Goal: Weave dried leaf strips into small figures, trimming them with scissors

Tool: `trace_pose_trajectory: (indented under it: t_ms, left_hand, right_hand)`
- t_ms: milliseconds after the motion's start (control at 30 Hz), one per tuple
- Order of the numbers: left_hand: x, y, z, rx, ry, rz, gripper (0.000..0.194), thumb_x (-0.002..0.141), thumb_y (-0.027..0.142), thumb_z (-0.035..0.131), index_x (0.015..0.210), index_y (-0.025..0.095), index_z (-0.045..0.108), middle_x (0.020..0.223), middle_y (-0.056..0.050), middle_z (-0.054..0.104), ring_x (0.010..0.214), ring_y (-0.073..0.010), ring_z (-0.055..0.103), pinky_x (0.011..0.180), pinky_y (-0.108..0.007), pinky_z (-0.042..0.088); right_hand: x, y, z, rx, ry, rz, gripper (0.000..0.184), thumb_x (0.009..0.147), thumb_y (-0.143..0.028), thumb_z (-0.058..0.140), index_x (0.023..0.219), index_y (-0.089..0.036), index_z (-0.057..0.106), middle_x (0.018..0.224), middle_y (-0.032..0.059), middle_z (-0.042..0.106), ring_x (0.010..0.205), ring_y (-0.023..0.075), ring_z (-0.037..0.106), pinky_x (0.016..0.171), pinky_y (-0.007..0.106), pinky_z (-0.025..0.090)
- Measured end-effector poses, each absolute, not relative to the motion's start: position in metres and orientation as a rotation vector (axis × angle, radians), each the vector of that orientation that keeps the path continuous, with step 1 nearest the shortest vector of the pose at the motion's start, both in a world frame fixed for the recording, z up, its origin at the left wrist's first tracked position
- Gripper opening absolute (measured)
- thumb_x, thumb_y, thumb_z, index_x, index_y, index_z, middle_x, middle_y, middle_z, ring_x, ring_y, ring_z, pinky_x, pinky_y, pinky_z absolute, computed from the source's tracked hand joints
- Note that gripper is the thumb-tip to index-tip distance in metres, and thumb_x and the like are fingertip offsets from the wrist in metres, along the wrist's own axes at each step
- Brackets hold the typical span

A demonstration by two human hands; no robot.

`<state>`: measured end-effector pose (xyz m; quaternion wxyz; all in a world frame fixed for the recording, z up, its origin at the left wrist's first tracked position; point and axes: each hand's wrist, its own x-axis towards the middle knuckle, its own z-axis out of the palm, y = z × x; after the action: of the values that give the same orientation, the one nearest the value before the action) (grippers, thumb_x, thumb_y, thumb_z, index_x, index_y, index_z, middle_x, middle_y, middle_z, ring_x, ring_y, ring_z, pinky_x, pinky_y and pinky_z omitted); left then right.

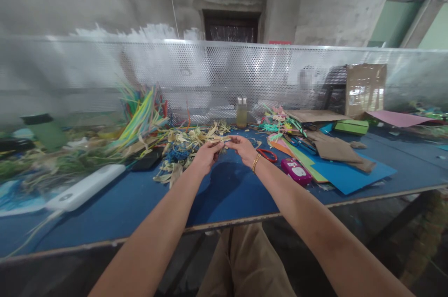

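Observation:
My left hand (209, 156) and my right hand (244, 148) meet above the front of the blue table, fingertips pinched close together. Something thin and pale seems to be between them, but it is too small and blurred to name. A gold-coloured bracelet (256, 162) circles my right wrist. Just behind and left of the fingers lies a heap of pale, dry, leaf-like strips (191, 141), with a blue tangle of thread-like material (177, 151) among them. Red-handled scissors (268, 155) rest right of my right hand.
A white power strip (87, 187) and bundled coloured strands (140, 115) are at left. A glass bottle (241, 113) stands behind my hands. At right are a magenta box (296, 171), blue sheet (353, 173), and brown paper (338, 148). A perforated metal screen (210, 71) borders the back.

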<state>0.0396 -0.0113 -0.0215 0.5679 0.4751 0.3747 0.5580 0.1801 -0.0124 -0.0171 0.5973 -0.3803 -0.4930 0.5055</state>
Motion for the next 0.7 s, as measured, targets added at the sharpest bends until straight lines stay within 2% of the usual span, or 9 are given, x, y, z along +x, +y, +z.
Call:
trace_pose_trajectory:
  t_ms: [267, 467, 700]
  left_hand:
    - [0.0395, -0.0145, -0.0195, 1.074, 0.831, 1.255, 0.030, 0.051, 0.030, 0.082, 0.071, 0.016, 0.066, 0.056, 0.005, 0.054, 0.045, -0.0039, 0.041, 0.045, -0.020, 0.031]
    - [0.0403, -0.0141, -0.0186, 1.052, 0.816, 1.252, 0.029, 0.050, 0.028, 0.083, 0.067, 0.015, 0.064, 0.056, 0.004, 0.053, 0.046, -0.0041, 0.042, 0.045, -0.019, 0.032]
    - [0.0402, -0.0115, -0.0219, 1.069, 0.831, 1.268, 0.030, 0.050, 0.029, 0.083, 0.071, 0.015, 0.066, 0.059, 0.004, 0.055, 0.048, -0.0037, 0.043, 0.046, -0.018, 0.031]
  right_hand:
    - [0.1805, -0.0073, -0.0216, -0.846, -1.193, 1.014, 0.026, 0.052, -0.031, 0.076, 0.069, -0.015, 0.063, 0.066, -0.0008, 0.061, 0.063, 0.0101, 0.051, 0.065, 0.026, 0.039]
    - [0.1819, -0.0045, -0.0242, -0.825, -1.239, 0.961, 0.023, 0.055, -0.034, 0.075, 0.065, -0.016, 0.063, 0.062, -0.0024, 0.058, 0.060, 0.0090, 0.046, 0.063, 0.026, 0.037]
    - [0.1815, -0.0067, -0.0219, -0.833, -1.234, 0.957, 0.023, 0.055, -0.034, 0.075, 0.063, -0.017, 0.062, 0.062, -0.0022, 0.058, 0.063, 0.0104, 0.047, 0.065, 0.026, 0.037]
